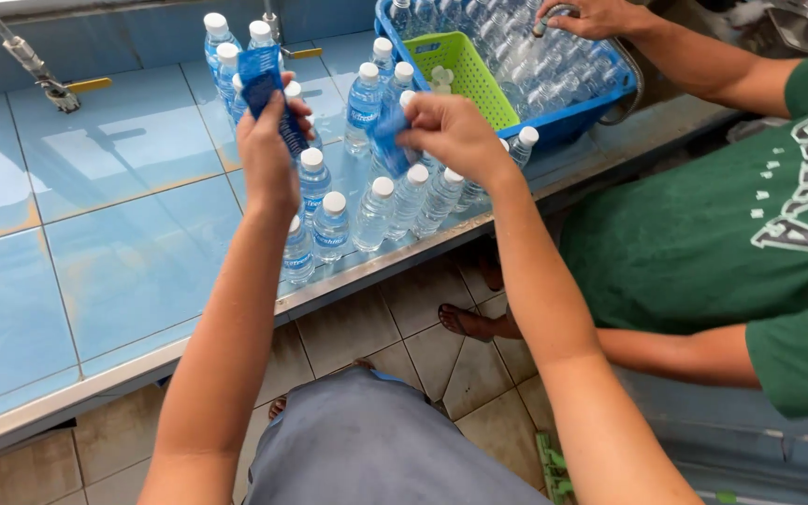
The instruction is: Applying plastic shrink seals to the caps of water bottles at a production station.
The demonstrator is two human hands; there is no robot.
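Both forearms outstretched; left hand pinching blue labels, right hand over bottles

Packed bottles; bare counter leftward

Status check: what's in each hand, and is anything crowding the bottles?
Left hand pinching blue label sleeves. Right hand on another blue sleeve, over the capped bottles. Co-worker's hand in the blue crate, clear of both.
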